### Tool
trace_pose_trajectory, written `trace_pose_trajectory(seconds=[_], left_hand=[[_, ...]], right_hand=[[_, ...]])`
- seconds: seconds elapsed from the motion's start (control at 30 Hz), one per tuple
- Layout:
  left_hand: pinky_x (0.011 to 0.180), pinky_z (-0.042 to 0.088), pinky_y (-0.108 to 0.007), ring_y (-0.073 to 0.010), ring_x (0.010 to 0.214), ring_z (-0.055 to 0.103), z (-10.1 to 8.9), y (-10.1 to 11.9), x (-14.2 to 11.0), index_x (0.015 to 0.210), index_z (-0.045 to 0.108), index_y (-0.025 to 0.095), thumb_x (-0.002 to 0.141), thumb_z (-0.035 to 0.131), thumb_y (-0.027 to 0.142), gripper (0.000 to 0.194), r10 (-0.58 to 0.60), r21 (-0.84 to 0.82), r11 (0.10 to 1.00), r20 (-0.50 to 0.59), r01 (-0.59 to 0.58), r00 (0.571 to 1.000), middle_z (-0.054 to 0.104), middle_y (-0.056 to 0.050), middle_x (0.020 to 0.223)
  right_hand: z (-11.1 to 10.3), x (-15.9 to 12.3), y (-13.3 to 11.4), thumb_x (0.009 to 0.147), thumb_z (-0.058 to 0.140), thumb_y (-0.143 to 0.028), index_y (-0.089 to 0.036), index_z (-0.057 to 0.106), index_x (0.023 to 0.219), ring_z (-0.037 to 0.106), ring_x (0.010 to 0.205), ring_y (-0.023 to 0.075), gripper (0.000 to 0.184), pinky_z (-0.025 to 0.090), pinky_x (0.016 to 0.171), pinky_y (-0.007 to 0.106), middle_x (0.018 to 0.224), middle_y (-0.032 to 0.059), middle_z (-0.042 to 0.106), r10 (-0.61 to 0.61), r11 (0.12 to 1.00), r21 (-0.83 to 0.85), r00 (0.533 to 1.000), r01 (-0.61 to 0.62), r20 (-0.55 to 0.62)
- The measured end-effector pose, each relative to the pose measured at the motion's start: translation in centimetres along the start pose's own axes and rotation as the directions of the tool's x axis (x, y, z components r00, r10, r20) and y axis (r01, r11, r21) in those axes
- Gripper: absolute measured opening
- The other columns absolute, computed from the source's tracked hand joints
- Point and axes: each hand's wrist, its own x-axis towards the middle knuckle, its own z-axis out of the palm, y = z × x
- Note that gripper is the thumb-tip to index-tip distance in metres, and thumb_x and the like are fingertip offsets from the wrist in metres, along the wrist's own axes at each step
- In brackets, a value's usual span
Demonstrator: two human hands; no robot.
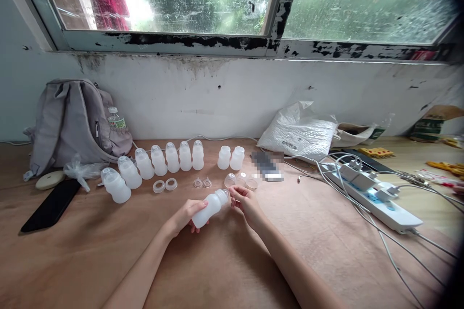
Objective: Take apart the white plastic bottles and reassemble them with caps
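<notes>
My left hand [192, 212] is wrapped round a frosted white baby bottle [209, 209], which tilts up to the right above the table. At its mouth a white collar ring with a clear nipple [225, 193] shows. The fingers of my right hand [243, 199] pinch the nipple's tip. Just beyond lie several clear domed caps [251, 182], partly hidden by my right hand. Two loose nipples [207, 182] and two white collar rings [171, 184] lie to the left of them. Behind stand two bottles without tops [237, 158].
A row of capped bottles [185, 156] curves along the left. Beyond it are a black phone [50, 206], a plastic bag [85, 170] and a grey backpack [68, 120]. To the right, a power strip [377, 200] with tangled cables and a silver pouch [299, 130] occupy the table.
</notes>
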Motion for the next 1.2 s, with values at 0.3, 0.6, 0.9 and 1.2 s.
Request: trace_pose_trajectory(seconds=[0.3,0.6,0.9,1.2], left_hand=[[0.031,0.030,-0.016,-0.0072,0.037,0.047,-0.3,0.1,-0.2,0.088,0.054,0.009,0.076,0.042,0.053,0.047,-0.032,-0.084,0.996,0.043,0.036,0.999,0.060,-0.006,0.064],[0.033,0.029,-0.017,-0.0072,0.038,0.046,-0.2,0.1,-0.5,0.089,0.054,0.011,0.076,0.031,0.060,0.056,-0.033,-0.113,0.993,0.062,0.039,0.998,0.059,-0.005,0.066],[0.035,0.030,-0.017,-0.0078,0.044,0.043,0.0,0.0,-0.3,0.079,0.057,0.011,0.074,0.043,0.050,0.041,0.070,-0.051,0.996,-0.019,-0.071,0.997,0.050,0.000,0.057],[0.061,0.040,-0.022,-0.0182,0.080,0.054,-0.3,0.8,-0.2,0.102,0.057,0.012,0.067,0.056,0.046,0.049,0.318,0.040,0.934,-0.550,-0.356,0.772,0.061,-0.008,0.092]], right_hand=[[0.3,-0.5,-0.9,0.064,0.067,-0.034,-0.019,0.062,0.078,0.049,0.059,0.0109,0.021,0.042,0.053,0.024,0.064,-0.0009,0.054,-0.056,0.996,0.070,0.993,0.050,0.100],[-0.1,-0.1,-0.7,0.064,0.066,-0.041,-0.017,0.059,0.064,0.047,0.048,0.0085,0.025,0.039,0.046,0.023,0.057,-0.0019,0.053,0.016,0.998,0.063,0.996,-0.022,0.083],[-0.6,0.1,-1.0,0.065,0.066,-0.037,-0.018,0.062,0.071,0.048,0.053,0.0092,0.020,0.042,0.052,0.025,0.062,-0.0014,0.055,-0.109,0.994,0.016,0.993,0.108,0.040],[-1.2,0.3,-1.1,0.059,0.070,-0.036,-0.019,0.065,0.072,0.049,0.052,0.0121,0.022,0.042,0.049,0.027,0.063,0.0010,0.058,-0.295,0.947,-0.160,0.951,0.277,-0.096]])
